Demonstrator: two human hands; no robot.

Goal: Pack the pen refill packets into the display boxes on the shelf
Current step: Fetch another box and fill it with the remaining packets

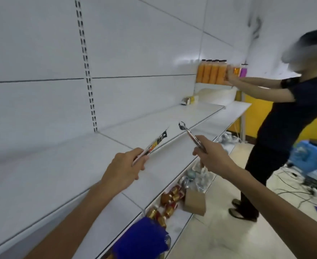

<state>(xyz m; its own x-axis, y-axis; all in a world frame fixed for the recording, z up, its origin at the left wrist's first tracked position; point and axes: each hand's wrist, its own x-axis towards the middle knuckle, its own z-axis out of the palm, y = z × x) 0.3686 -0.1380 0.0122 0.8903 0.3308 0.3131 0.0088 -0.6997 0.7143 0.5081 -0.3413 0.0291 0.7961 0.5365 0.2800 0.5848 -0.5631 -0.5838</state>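
My left hand [125, 170] grips the lower end of a long, flat pen refill packet [155, 143], white with red, yellow and black print, which points up and to the right. Another thin refill packet [191, 136], its hanging tab uppermost, is held in my right hand [212, 156]. Both packets hover above the white shelf [70, 165]. Far along the shelf, by the back panel, sits a small white and yellow display box [244, 100], well beyond both hands.
A person in dark clothes [284, 128] stands at the right, reaching to orange bottles [211, 74] on a higher shelf. Below lie red-gold packets [169, 200], a cardboard box [195, 202] and plastic-wrapped goods. Cables and blue equipment [310, 156] cover the floor at right.
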